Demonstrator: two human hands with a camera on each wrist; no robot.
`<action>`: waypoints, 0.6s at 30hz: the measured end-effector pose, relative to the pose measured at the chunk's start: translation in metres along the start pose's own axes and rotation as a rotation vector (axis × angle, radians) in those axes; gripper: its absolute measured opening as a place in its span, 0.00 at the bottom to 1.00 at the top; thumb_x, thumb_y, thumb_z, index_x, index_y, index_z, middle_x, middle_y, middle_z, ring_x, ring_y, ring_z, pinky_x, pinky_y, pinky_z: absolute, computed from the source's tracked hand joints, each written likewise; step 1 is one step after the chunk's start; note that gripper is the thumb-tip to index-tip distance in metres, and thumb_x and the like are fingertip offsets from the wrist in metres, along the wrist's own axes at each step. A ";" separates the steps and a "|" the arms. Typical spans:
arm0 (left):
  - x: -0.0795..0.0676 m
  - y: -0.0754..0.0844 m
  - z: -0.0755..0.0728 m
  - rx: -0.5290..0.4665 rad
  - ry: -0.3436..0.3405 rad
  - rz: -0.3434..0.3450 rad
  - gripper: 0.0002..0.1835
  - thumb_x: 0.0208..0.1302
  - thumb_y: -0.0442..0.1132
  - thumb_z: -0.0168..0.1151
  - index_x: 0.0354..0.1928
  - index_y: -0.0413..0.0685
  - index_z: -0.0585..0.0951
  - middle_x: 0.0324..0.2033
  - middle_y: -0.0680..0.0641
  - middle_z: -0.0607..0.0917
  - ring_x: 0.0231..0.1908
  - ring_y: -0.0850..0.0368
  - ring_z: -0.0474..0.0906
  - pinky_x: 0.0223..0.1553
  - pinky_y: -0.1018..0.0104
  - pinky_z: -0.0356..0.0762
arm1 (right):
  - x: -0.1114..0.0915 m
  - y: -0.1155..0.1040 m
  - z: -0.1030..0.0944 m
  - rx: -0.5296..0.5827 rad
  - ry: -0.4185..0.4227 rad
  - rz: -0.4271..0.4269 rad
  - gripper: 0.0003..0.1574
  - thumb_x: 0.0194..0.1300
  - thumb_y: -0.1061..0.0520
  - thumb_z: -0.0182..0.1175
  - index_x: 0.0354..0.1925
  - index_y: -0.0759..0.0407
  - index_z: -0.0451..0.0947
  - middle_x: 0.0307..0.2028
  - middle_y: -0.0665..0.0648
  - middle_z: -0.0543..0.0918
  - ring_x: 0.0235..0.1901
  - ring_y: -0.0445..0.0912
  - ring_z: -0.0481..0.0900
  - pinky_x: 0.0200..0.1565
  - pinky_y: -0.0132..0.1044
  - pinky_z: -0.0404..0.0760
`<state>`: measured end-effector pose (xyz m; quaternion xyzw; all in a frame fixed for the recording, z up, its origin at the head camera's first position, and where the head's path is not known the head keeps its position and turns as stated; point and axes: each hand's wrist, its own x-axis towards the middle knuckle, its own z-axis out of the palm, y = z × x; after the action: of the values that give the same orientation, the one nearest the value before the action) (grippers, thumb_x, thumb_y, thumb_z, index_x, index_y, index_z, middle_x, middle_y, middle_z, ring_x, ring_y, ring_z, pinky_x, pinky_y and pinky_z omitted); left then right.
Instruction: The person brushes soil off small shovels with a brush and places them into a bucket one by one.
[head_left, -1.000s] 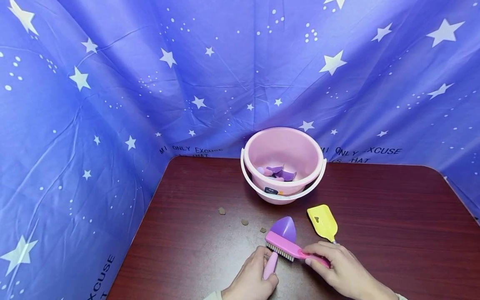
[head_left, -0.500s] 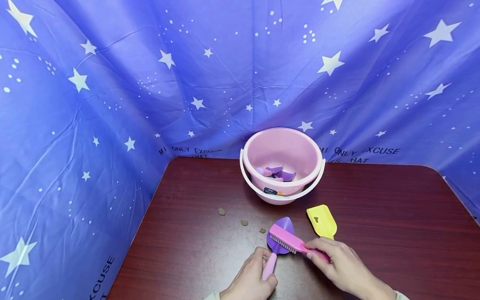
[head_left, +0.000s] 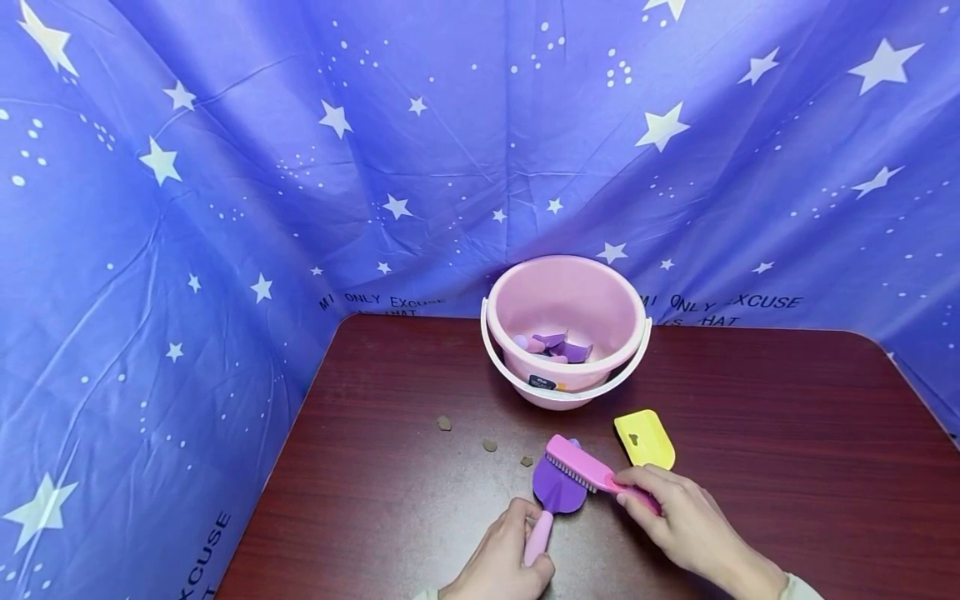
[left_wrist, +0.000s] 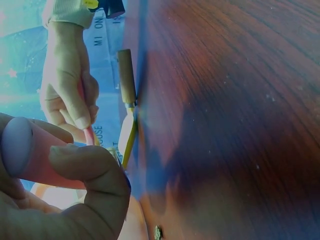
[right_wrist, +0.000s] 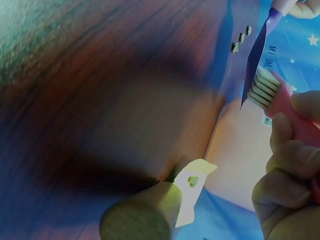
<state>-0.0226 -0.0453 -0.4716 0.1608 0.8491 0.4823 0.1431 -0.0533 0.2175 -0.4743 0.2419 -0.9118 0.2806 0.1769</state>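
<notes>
A toy trowel with a purple blade [head_left: 557, 493] is held by its pink handle in my left hand [head_left: 495, 557]. The left wrist view shows the thumb bent over that handle [left_wrist: 45, 157]. My right hand [head_left: 686, 521] grips a pink scrubbing brush [head_left: 581, 463] by its handle, fingers curled round it. In the right wrist view the pale bristles [right_wrist: 263, 89] meet the face of the purple blade [right_wrist: 256, 57]. Seen from the head, the brush lies across the upper blade and hides most of its tip. Just left of the blade are small brown bits [head_left: 489, 446].
A pink bucket [head_left: 566, 287] with a white handle stands at the back, with purple and pink toy pieces inside. Beyond my right hand lies a yellow shovel [head_left: 648, 442] with a wooden handle [left_wrist: 126, 75]. A starry blue curtain [head_left: 420, 158] hangs behind the table [head_left: 780, 433].
The brush has moved up across the trowel from near its handle towards the tip, uncovering the lower blade. My left hand has stayed nearly in place, with the blade's face now turned into view.
</notes>
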 end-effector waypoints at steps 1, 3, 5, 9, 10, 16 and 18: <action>0.000 0.000 0.000 -0.007 -0.005 -0.008 0.21 0.47 0.33 0.60 0.47 0.48 0.70 0.30 0.60 0.72 0.33 0.70 0.69 0.36 0.72 0.68 | 0.000 0.001 0.000 -0.004 0.002 0.000 0.21 0.48 0.61 0.72 0.39 0.41 0.80 0.31 0.32 0.75 0.28 0.28 0.71 0.30 0.26 0.69; -0.001 0.000 0.000 -0.016 -0.016 -0.023 0.21 0.48 0.33 0.61 0.47 0.49 0.70 0.30 0.60 0.72 0.33 0.69 0.69 0.36 0.72 0.68 | 0.000 0.002 0.000 -0.012 0.006 -0.001 0.20 0.48 0.61 0.72 0.39 0.42 0.81 0.32 0.33 0.77 0.29 0.29 0.73 0.31 0.27 0.70; -0.001 0.000 0.000 -0.021 -0.025 -0.033 0.21 0.48 0.33 0.61 0.47 0.50 0.70 0.30 0.60 0.72 0.33 0.69 0.69 0.35 0.72 0.68 | 0.000 0.003 0.001 -0.017 0.009 -0.001 0.20 0.49 0.62 0.72 0.40 0.42 0.81 0.34 0.34 0.78 0.30 0.30 0.75 0.33 0.27 0.71; -0.002 0.001 -0.001 -0.024 -0.040 -0.051 0.21 0.48 0.33 0.61 0.47 0.50 0.70 0.30 0.59 0.72 0.32 0.69 0.68 0.34 0.71 0.68 | 0.001 0.005 0.002 -0.026 0.016 0.001 0.20 0.49 0.62 0.71 0.40 0.43 0.81 0.35 0.35 0.79 0.31 0.31 0.77 0.33 0.28 0.72; -0.002 0.001 -0.001 -0.027 -0.044 -0.055 0.22 0.48 0.33 0.61 0.47 0.50 0.70 0.30 0.59 0.72 0.32 0.69 0.68 0.34 0.71 0.68 | 0.001 0.006 0.002 -0.029 0.017 0.002 0.20 0.49 0.62 0.71 0.40 0.43 0.81 0.35 0.35 0.79 0.31 0.31 0.77 0.33 0.28 0.72; -0.003 0.002 -0.001 -0.027 -0.061 -0.050 0.22 0.46 0.33 0.61 0.47 0.49 0.69 0.29 0.59 0.72 0.32 0.69 0.68 0.33 0.72 0.68 | 0.001 0.008 0.001 -0.034 0.023 0.007 0.20 0.48 0.62 0.72 0.40 0.44 0.81 0.34 0.35 0.79 0.30 0.31 0.77 0.32 0.28 0.72; -0.003 0.002 -0.001 -0.028 -0.061 -0.045 0.22 0.46 0.33 0.61 0.47 0.49 0.69 0.29 0.59 0.71 0.31 0.69 0.68 0.33 0.72 0.68 | 0.002 0.009 0.001 -0.038 0.024 0.010 0.20 0.48 0.62 0.72 0.40 0.44 0.82 0.35 0.35 0.80 0.31 0.31 0.77 0.33 0.28 0.72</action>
<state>-0.0200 -0.0463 -0.4689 0.1542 0.8410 0.4857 0.1819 -0.0595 0.2228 -0.4782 0.2304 -0.9161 0.2668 0.1911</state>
